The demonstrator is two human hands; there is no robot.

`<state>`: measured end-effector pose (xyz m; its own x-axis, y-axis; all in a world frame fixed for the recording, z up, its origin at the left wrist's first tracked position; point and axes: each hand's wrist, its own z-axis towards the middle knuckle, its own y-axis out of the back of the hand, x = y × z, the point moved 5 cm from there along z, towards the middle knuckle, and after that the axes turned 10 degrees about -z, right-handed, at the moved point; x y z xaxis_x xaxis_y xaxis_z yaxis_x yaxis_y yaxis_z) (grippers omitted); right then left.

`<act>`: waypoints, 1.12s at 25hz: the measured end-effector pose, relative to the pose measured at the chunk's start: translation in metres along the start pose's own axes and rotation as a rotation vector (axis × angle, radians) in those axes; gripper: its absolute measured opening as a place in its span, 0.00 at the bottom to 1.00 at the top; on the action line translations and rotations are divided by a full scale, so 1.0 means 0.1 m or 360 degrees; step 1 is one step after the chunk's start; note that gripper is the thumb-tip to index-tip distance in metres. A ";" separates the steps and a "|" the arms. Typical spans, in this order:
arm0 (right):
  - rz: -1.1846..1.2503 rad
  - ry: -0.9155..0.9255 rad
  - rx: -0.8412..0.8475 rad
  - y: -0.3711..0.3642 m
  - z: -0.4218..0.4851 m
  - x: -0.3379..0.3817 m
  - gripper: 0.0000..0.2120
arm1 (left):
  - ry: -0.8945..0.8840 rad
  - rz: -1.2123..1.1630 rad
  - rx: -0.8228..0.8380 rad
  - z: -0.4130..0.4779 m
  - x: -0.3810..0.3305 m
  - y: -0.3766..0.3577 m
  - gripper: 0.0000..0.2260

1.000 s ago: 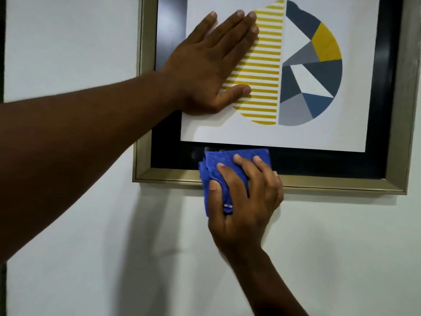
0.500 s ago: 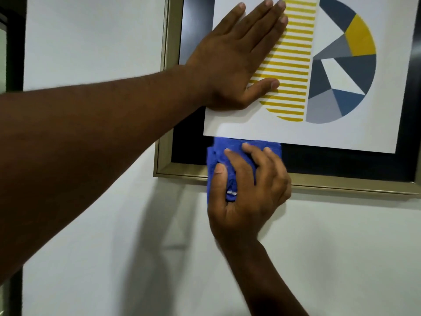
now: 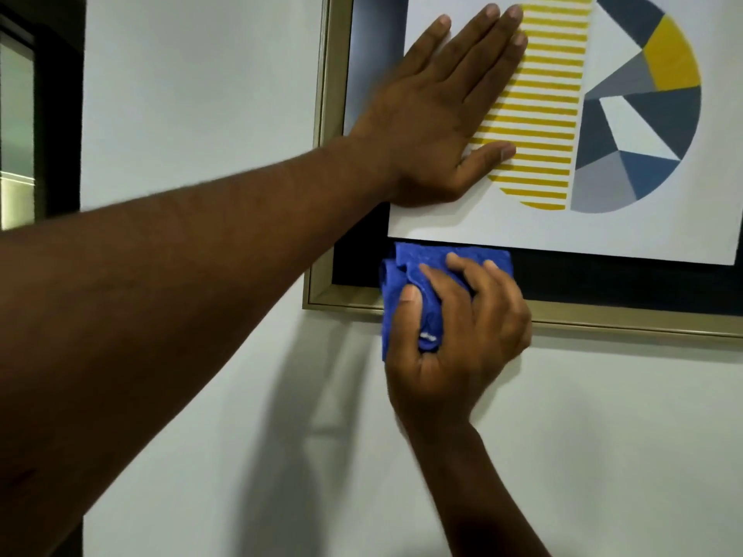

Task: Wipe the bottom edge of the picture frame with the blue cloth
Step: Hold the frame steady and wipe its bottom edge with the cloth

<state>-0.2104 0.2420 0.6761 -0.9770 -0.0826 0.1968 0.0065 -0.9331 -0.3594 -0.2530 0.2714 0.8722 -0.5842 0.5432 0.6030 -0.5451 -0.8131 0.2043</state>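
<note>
Since a second ago, the blue cloth point(image 3: 406, 283) has been slid leftward along the picture frame point(image 3: 627, 321) bottom edge. It is gripped by the right hand point(image 3: 458, 335); the left hand point(image 3: 438, 110) is pressed flat, fingers spread, on the print point(image 3: 603, 231).

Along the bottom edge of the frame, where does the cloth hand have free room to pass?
To the right of the right hand and blue cloth, the picture frame has a bare bottom rail running to the image edge. Leftward only a short stretch to the corner remains. Above, the left hand lies flat on the print.
</note>
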 end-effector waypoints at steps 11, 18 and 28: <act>0.0048 0.0216 0.0135 -0.09 -0.14 0.23 0.14 | 0.0002 -0.0032 -0.0006 -0.04 0.00 -0.01 0.39; 0.0024 0.0321 0.0228 -0.01 -0.08 0.05 0.15 | 0.0112 -0.0064 -0.0028 -0.03 -0.02 -0.05 0.39; -0.0175 0.0257 0.0465 0.42 0.30 -0.85 0.19 | 0.0304 -0.0158 0.0041 -0.17 -0.06 -0.06 0.38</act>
<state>-0.1203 0.1991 0.6715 -0.9962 0.0589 0.0644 -0.0630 -0.9960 -0.0634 -0.2565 0.2763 0.8545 -0.6329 0.6488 0.4224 -0.5916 -0.7573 0.2767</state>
